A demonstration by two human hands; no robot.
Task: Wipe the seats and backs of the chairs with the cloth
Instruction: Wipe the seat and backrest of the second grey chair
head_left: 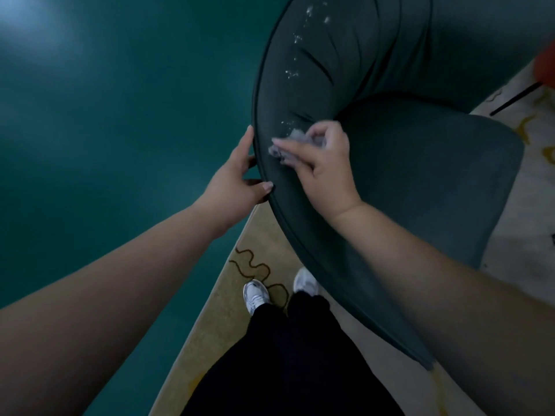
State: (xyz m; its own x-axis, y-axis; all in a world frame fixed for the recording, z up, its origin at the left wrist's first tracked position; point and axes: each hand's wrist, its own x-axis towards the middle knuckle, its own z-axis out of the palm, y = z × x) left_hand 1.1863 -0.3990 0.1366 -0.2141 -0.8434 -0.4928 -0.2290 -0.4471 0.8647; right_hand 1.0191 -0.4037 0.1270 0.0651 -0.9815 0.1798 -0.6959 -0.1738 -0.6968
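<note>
On the inside of the curved back of a dark green chair [375, 55], a small grey cloth [283, 148] is pressed by the right hand [322, 166]. The cloth is bunched up and held under curled fingers [292, 147], just beside the chair's rim. White specks [292, 73] are seen in a line up the back, above the cloth. The rim is gripped by the left hand [237, 178], with the thumb [264, 187] hooked over the edge and the other fingers behind it. The seat [435, 175] is seen to the right of the cloth. White shoes [256, 295] are seen below, on a pale rug [240, 280] with brown wavy lines.
</note>
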